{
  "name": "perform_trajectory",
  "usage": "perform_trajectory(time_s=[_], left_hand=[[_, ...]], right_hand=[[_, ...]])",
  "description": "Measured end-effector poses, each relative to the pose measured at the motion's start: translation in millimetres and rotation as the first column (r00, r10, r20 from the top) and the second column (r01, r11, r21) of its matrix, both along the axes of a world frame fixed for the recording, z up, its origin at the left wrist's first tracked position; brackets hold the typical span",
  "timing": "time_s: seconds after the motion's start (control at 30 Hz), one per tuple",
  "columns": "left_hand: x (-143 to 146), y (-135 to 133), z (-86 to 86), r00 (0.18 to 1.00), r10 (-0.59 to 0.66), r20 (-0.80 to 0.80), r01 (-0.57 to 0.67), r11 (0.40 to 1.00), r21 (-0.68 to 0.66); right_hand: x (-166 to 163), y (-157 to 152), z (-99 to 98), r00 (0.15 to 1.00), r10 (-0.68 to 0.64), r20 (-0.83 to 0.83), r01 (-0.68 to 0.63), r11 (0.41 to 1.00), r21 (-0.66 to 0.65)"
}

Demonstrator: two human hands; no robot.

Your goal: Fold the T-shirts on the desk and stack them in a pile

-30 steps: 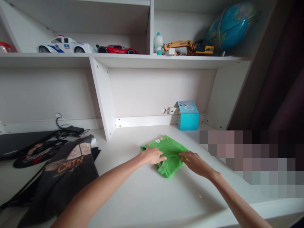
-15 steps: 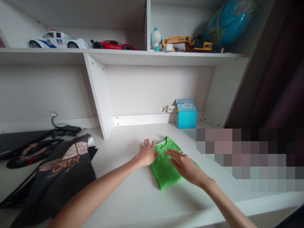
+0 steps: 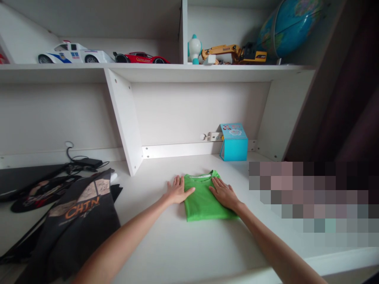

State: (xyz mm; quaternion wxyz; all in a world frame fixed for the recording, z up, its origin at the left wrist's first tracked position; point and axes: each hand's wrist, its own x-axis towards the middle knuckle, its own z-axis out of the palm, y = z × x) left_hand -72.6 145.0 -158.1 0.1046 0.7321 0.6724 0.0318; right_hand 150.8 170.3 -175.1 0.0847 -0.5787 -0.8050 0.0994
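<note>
A green T-shirt (image 3: 204,201), folded into a flat block, lies on the white desk with its collar toward the back wall. My left hand (image 3: 177,191) rests at its left edge, fingers stretched out and the thumb over the cloth. On the shirt's right side my right hand (image 3: 224,193) lies flat, fingers extended toward the collar. Neither hand grips the fabric. The shirt's right edge is partly hidden under my right hand and wrist.
Behind the shirt stands a blue desk calendar (image 3: 235,148) beside a wall socket (image 3: 215,137). Dark printed clothing (image 3: 85,221) and a power adapter (image 3: 88,162) with cables lie at left. Toy cars, a toy excavator (image 3: 233,53) and a globe (image 3: 291,27) sit on the shelf above.
The T-shirt has turned from a slanted position to nearly square with the desk. My right hand has come down flat onto its right side; my left hand stays at the left edge.
</note>
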Motion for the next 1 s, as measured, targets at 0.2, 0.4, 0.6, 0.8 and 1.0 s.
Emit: perform_trajectory(time_s=[0.2, 0.4, 0.6, 0.8, 1.0], left_hand=[[2, 1, 9.2, 0.996, 0.062, -0.069, -0.054, 0.992, 0.117], [-2, -21, 22.2, 0.999, -0.039, 0.024, 0.034, 0.986, 0.162], [2, -29, 14.1, 0.918, -0.084, 0.387, 0.06, 0.995, 0.076], [2, -48, 21.2, 0.723, 0.019, 0.69, 0.042, 0.997, -0.071], [11, -62, 33.1, 0.374, 0.37, 0.85, -0.059, 0.925, -0.377]], right_hand=[[8, -7, 5.7, 0.999, -0.038, 0.011, 0.038, 0.998, 0.042], [41, -21, 18.5, 0.983, -0.181, 0.012, 0.18, 0.982, 0.057], [49, -28, 16.3, 0.971, -0.22, -0.089, 0.222, 0.975, 0.008], [55, -40, 17.8, 0.943, -0.197, -0.269, 0.201, 0.98, -0.015], [69, -44, 16.2, 0.849, -0.308, -0.429, 0.259, 0.951, -0.168]])
